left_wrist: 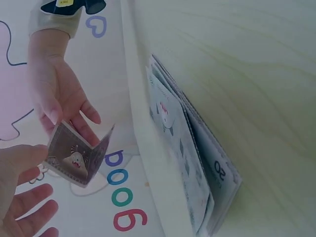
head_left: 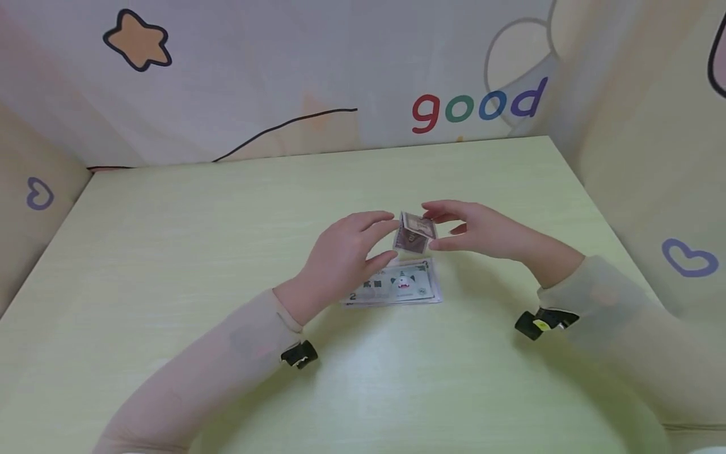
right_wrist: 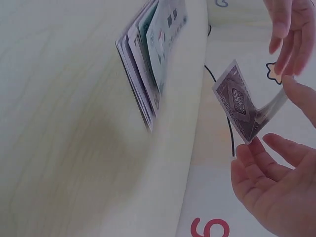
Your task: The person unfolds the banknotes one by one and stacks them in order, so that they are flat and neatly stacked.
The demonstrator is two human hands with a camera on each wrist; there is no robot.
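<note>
A folded brown play banknote (head_left: 418,226) is held up off the table in a bent V shape. My right hand (head_left: 476,230) pinches its right side between thumb and fingers; the right wrist view shows the thumb at one end and fingertips at the other edge of the banknote (right_wrist: 238,102). From the other side my left hand (head_left: 346,255) reaches in, a fingertip touching the note's left edge, its other fingers loosely spread. Below them on the table lies a stack of play banknotes (head_left: 405,287), a pale green one with a cartoon figure on top.
The pale green tabletop (head_left: 198,265) meets a fabric backdrop (head_left: 272,63) at the back, printed with a star and the word "good". More printed fabric (head_left: 641,157) stands along the right side. A dark wrist device (head_left: 299,354) sits at the left cuff, another (head_left: 544,321) at the right.
</note>
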